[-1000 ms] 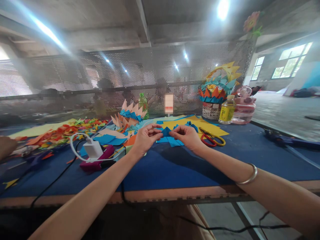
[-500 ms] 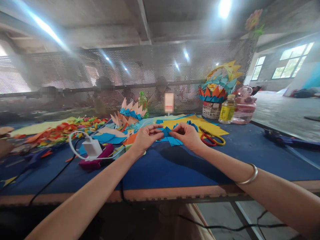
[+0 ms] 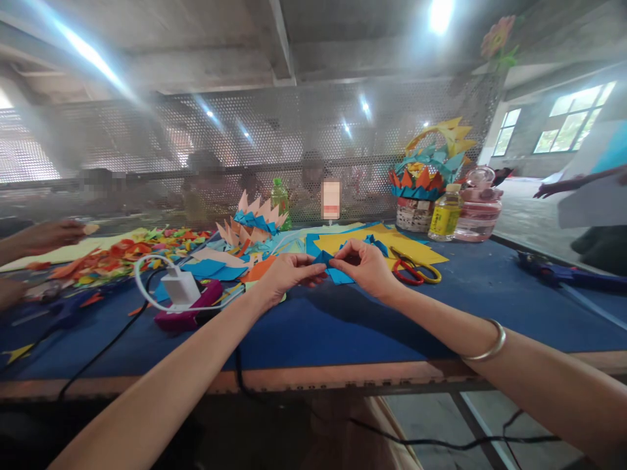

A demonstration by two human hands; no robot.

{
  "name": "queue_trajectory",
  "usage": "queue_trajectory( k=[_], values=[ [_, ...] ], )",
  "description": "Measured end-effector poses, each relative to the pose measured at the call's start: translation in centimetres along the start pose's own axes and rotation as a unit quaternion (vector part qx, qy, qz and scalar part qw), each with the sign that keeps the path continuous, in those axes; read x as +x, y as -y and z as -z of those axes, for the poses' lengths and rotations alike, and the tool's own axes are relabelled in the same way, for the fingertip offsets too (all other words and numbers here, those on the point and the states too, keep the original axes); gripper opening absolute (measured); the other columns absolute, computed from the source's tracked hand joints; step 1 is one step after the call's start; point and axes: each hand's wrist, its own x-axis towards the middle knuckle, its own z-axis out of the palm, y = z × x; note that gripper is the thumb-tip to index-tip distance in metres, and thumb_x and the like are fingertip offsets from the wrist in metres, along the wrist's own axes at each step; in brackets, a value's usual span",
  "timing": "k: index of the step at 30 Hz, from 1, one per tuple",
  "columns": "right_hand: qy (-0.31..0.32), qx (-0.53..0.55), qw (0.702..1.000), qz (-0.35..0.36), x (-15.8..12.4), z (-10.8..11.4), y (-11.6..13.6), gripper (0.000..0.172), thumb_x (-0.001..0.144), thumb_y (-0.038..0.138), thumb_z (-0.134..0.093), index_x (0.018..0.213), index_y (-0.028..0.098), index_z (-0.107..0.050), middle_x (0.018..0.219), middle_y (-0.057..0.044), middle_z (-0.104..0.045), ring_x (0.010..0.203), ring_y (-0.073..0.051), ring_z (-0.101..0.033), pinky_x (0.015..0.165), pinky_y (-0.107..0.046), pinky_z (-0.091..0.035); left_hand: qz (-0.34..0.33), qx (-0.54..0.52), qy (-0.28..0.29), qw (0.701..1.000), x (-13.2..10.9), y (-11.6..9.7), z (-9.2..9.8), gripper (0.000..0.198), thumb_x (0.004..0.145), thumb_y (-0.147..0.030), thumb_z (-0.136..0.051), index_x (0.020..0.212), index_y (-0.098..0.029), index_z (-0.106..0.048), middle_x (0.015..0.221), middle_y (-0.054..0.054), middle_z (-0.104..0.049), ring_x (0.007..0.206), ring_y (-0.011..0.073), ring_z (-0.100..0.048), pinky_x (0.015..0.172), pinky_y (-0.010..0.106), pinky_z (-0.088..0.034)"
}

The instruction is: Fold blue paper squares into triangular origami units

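Between my two hands is a small folded piece of blue paper (image 3: 323,257), held above the table. My left hand (image 3: 292,273) pinches its left side between thumb and fingers. My right hand (image 3: 361,265) grips its right corner with thumb and forefinger. Beneath and behind them lie flat blue paper sheets (image 3: 341,277) and yellow paper sheets (image 3: 421,252). Some folded blue pieces (image 3: 376,244) rest just beyond my right hand. Scissors (image 3: 416,269) with red and yellow handles lie to the right of that hand.
A purple power strip (image 3: 179,318) carries a white charger (image 3: 180,289). Pink-and-blue folded paper (image 3: 257,219), a decorated basket (image 3: 414,214), a yellow-labelled bottle (image 3: 445,215) and a pink jug (image 3: 479,212) stand behind. Glue guns (image 3: 563,273) lie at both sides. A co-worker's hand (image 3: 61,235) is at left.
My left fingers have curled lower around the blue paper, which now sits tilted. The co-worker's hand has come in over the scraps at left. Another person's arm has appeared at right.
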Motion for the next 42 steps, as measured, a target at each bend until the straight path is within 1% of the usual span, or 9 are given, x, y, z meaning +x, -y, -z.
queue_trajectory(
  k=[4,6,9,12,20,28,33,39,42],
  values=[
    [0.016,-0.003,1.000,-0.001,-0.1,0.0,-0.1,0.036,0.070,0.050,-0.079,0.073,0.020,-0.058,0.072,-0.001,-0.064,0.067,-0.016,-0.061,0.068,-0.032,-0.051,-0.015,0.027,-0.008,0.999,-0.2,0.0,0.0,0.018,0.096,-0.030,-0.064,0.099,-0.013,-0.065,0.094,0.003,-0.068,0.078,0.0153,-0.066,0.071,0.033,-0.058],
    [0.027,-0.002,1.000,-0.005,-0.1,0.0,-0.1,0.033,0.071,0.045,-0.078,0.081,0.020,-0.059,0.075,-0.001,-0.066,0.070,-0.016,-0.063,0.069,-0.031,-0.051,-0.020,0.039,-0.014,0.999,-0.2,0.1,0.0,0.018,0.096,-0.030,-0.064,0.100,-0.013,-0.065,0.094,0.003,-0.068,0.078,0.0154,-0.066,0.071,0.033,-0.058],
    [0.049,-0.002,0.999,-0.016,-0.2,0.2,0.0,0.036,0.072,0.038,-0.077,0.097,0.020,-0.057,0.075,0.000,-0.068,0.068,-0.016,-0.064,0.065,-0.029,-0.050,-0.021,0.053,-0.021,0.998,-0.1,0.2,0.0,0.018,0.097,-0.031,-0.063,0.102,-0.013,-0.065,0.096,0.004,-0.068,0.080,0.0160,-0.067,0.072,0.034,-0.058],
    [0.074,-0.007,0.997,-0.024,-0.2,0.3,0.1,0.037,0.073,0.033,-0.075,0.102,0.020,-0.056,0.069,0.003,-0.066,0.061,-0.015,-0.062,0.059,-0.027,-0.047,-0.021,0.062,-0.024,0.998,0.0,0.3,-0.1,0.019,0.097,-0.031,-0.063,0.105,-0.013,-0.065,0.098,0.004,-0.068,0.081,0.0164,-0.067,0.073,0.034,-0.058],
    [0.091,-0.025,0.995,-0.017,-0.3,0.2,0.2,0.038,0.073,0.034,-0.074,0.103,0.019,-0.056,0.064,0.006,-0.060,0.055,-0.012,-0.054,0.055,-0.025,-0.040,-0.030,0.074,-0.022,0.997,0.3,0.6,-0.3,0.020,0.097,-0.031,-0.063,0.106,-0.013,-0.064,0.099,0.005,-0.068,0.082,0.0167,-0.067,0.073,0.034,-0.058],
    [0.074,-0.052,0.996,-0.003,-0.4,0.2,0.8,0.031,0.075,0.023,-0.070,0.102,0.020,-0.056,0.070,0.003,-0.066,0.065,-0.015,-0.061,0.062,-0.027,-0.043,-0.046,0.086,-0.004,0.995,0.3,0.7,-0.2,0.020,0.097,-0.032,-0.062,0.105,-0.014,-0.065,0.097,0.004,-0.068,0.080,0.0161,-0.067,0.073,0.034,-0.058],
    [0.073,-0.062,0.995,0.001,-0.6,0.1,1.0,0.031,0.075,0.018,-0.068,0.103,0.020,-0.056,0.072,0.002,-0.067,0.067,-0.015,-0.062,0.065,-0.027,-0.044,-0.037,0.104,-0.014,0.994,0.1,0.6,-0.4,0.020,0.098,-0.032,-0.062,0.104,-0.014,-0.065,0.095,0.004,-0.068,0.077,0.0153,-0.066,0.071,0.032,-0.058],
    [0.070,-0.076,0.995,-0.007,-0.4,0.3,0.8,0.031,0.070,0.015,-0.071,0.096,0.020,-0.056,0.059,0.008,-0.057,0.055,-0.012,-0.052,0.057,-0.025,-0.038,-0.022,0.111,-0.022,0.993,0.0,0.4,-0.7,0.021,0.097,-0.033,-0.062,0.106,-0.014,-0.064,0.098,0.004,-0.068,0.080,0.0161,-0.067,0.072,0.034,-0.058],
    [0.074,-0.084,0.994,-0.010,-0.3,0.3,0.7,0.029,0.068,0.016,-0.074,0.091,0.020,-0.058,0.054,0.009,-0.055,0.052,-0.012,-0.051,0.056,-0.025,-0.037,-0.011,0.103,-0.018,0.994,0.1,0.5,-0.7,0.022,0.097,-0.033,-0.062,0.108,-0.014,-0.064,0.100,0.005,-0.067,0.081,0.0164,-0.067,0.072,0.034,-0.058]
  ],
)
